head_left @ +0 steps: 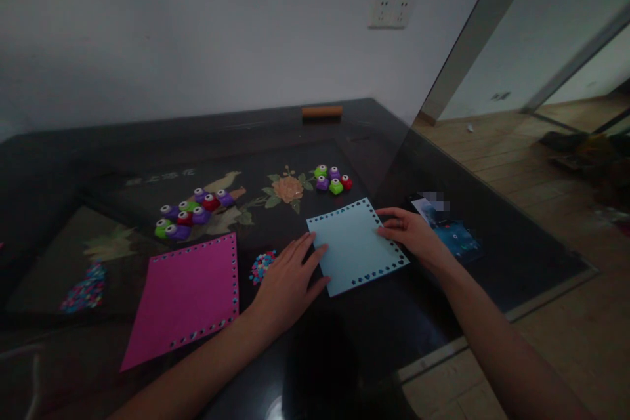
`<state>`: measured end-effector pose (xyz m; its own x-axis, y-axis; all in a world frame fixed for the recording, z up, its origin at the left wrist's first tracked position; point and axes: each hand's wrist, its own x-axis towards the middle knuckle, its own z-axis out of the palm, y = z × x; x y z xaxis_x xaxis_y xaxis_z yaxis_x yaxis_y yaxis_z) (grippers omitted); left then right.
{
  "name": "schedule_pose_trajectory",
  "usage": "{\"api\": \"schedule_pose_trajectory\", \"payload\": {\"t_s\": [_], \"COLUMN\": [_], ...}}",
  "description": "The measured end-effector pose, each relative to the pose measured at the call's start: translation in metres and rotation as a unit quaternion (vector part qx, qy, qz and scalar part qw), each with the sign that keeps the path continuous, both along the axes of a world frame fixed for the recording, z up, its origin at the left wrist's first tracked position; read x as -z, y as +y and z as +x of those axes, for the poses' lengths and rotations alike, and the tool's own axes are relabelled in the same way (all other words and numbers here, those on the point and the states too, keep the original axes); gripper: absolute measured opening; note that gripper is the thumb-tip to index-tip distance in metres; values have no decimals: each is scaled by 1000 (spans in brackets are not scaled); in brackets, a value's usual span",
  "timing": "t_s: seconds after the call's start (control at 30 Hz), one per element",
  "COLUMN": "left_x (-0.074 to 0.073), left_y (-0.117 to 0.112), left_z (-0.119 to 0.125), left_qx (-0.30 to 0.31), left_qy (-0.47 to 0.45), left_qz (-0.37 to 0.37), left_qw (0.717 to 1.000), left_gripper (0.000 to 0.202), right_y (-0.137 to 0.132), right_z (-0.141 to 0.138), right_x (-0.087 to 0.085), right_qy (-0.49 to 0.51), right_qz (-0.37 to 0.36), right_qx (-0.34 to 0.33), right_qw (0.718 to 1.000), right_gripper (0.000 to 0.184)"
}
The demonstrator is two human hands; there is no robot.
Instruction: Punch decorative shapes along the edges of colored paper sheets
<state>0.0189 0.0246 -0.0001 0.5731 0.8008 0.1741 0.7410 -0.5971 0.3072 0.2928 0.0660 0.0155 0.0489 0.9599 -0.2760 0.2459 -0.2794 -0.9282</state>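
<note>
A light blue sheet of paper (pixel 357 246) with small punched shapes along its edges lies on the dark table in front of me. My left hand (pixel 290 272) rests by its left edge, fingers spread, fingertips touching the paper. At the right edge is my right hand (pixel 411 233), its thumb and forefinger apart and touching the border. A pink sheet (pixel 191 289) with a similar punched border lies left of my left hand. Between the two sheets sits a small pile of coloured paper bits (pixel 262 266), partly beside my left hand.
Several craft punches (pixel 191 213) in purple, green and red stand behind the pink sheet. More punches (pixel 333 180) cluster behind the blue sheet. Another heap of paper bits (pixel 86 289) is at far left. A phone (pixel 455 239) lies right; a brown roll (pixel 321 113) sits by the wall.
</note>
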Motion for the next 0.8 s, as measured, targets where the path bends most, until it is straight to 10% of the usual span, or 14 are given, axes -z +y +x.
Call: {"api": "schedule_pose_trajectory", "payload": {"t_s": [0.8], "left_x": [1], "left_y": [0], "left_z": [0], "left_qx": [1], "left_qy": [15], "left_qz": [10], "left_qw": [1000], "left_gripper": [49], "right_y": [1], "right_z": [-1], "right_x": [3], "right_qy": [-127], "right_qz": [75], "right_qx": [-20], "right_qw": [989], "right_gripper": [37]}}
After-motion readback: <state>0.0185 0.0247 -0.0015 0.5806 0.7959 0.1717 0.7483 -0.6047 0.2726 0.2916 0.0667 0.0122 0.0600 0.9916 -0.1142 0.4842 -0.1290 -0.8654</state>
